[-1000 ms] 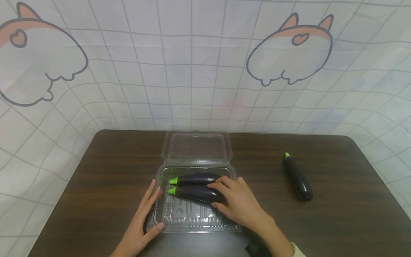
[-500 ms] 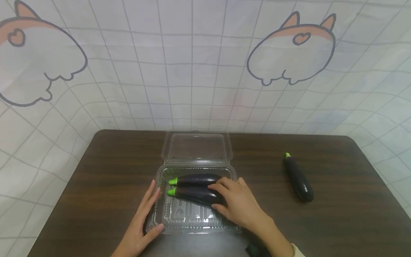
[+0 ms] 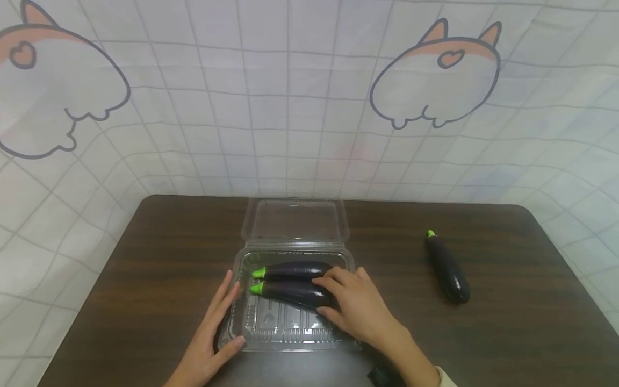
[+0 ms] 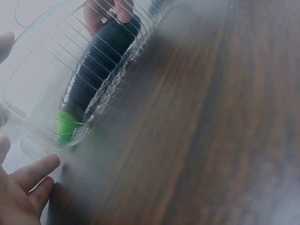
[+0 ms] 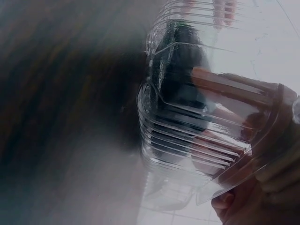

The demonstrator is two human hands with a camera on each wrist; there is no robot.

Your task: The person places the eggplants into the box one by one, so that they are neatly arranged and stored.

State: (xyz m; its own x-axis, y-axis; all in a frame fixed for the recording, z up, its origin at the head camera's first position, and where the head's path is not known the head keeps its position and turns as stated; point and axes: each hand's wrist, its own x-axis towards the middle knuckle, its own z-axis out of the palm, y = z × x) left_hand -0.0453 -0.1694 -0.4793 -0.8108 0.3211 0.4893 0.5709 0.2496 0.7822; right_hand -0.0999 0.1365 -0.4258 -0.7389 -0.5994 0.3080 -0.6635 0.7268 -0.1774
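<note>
A clear plastic clamshell container (image 3: 280,346) lies with its lid folded back, two dark eggplants side by side in its tray. Fingers and thumb of my right hand (image 3: 360,309) grip the thick right end of the nearer eggplant (image 3: 290,293). Behind it rests the other eggplant (image 3: 292,270), its green stem also pointing left. My left hand (image 3: 208,333) is at the container's left side, fingers extended along the rim and thumb at the front left corner. Through the clear wall, the left wrist view shows an eggplant (image 4: 101,61) with fingertips on its far end.
A third eggplant (image 3: 447,269) lies on the dark wooden table (image 3: 508,322) to the right of the container. The open lid (image 3: 296,220) reaches toward the table's back edge, near a white gridded curtain (image 3: 309,107). A small black object (image 3: 382,376) sits by the right forearm.
The thick end of the nearer eggplant has shifted slightly toward the front under my right hand. Both hands otherwise stay in place.
</note>
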